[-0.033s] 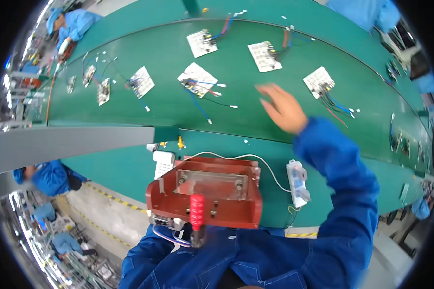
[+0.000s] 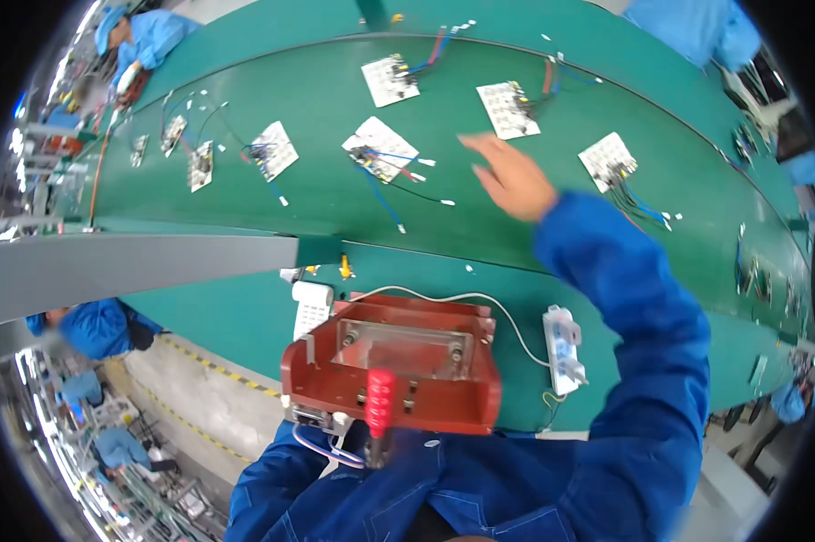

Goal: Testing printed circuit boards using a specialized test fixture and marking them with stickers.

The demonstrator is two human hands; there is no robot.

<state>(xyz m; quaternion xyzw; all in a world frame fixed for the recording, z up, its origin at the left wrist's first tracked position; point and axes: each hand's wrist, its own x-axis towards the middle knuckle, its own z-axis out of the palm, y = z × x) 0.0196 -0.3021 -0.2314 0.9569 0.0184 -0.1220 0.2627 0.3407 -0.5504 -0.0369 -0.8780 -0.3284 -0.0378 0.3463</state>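
The white circuit board [image 2: 380, 147] with blue and black wires trailing from it lies flat on the green conveyor belt [image 2: 335, 194], and it is the board I see nearest my right hand [image 2: 514, 181]; the hand hovers just to its right, above the belt, not touching it; the fingers are stretched out and slightly apart, holding nothing. The blue sleeve [image 2: 638, 316] runs back from that hand toward the lower right. My left hand I cannot find in view, so I cannot tell its fingers.

Beyond the hand lies a second white board [image 2: 509, 109] with red and blue leads; another board [image 2: 612, 161] sits to the right with blue wires, another [image 2: 390, 79] farther up the belt, and one [image 2: 273, 151] to the left; all well apart from each other.

Nearer to me, on the green bench edge, stands a red-brown metal fixture [image 2: 394, 370] with a clear plate on top and a red handle [image 2: 379, 402] at its front; a white power strip [image 2: 563, 350] lies just to its right, its cord looping behind the fixture. People in blue coats work at the far edges.
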